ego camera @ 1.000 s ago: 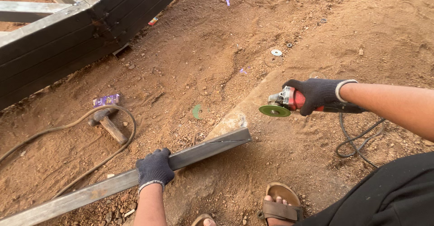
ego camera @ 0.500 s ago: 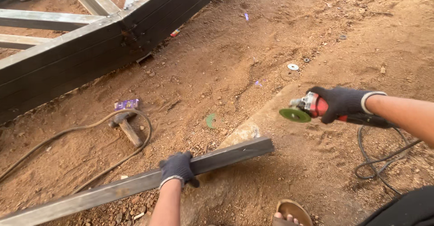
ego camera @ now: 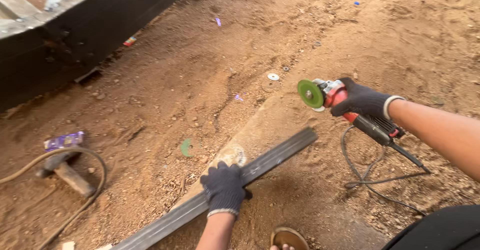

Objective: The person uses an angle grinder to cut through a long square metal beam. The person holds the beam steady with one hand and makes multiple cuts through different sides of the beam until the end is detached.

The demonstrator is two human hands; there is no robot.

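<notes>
Black steel framing (ego camera: 75, 35) fills the upper left of the frame, and below it at the left edge a hammer (ego camera: 67, 172) lies in the dirt with a hose (ego camera: 95, 180) looped round it. Near lower centre the left hand (ego camera: 223, 187), in a dark knit glove, presses down on the bar (ego camera: 260, 165), fingers curled over its upper edge and closed on it. That bar is a long, flat-faced length of dark grey metal, dusty and dull, running from the bottom left up to a square-cut end right of centre, resting across a pale plank (ego camera: 250, 135) half buried in soil. A sandalled foot (ego camera: 287, 239) sits just below the bar. At right the right hand (ego camera: 362, 101), gloved too, wraps tight round the grinder (ego camera: 345, 105), whose green disc (ego camera: 310, 93) hangs in the air above and apart from the bar's end. Risks, as I judge them: only one hand and loose dirt steady the bar, so it could shift or kick under the disc; the cord (ego camera: 370, 167) coils close beneath the tool and might snag or be cut; bare forearms and toes lie open to sparks.
</notes>
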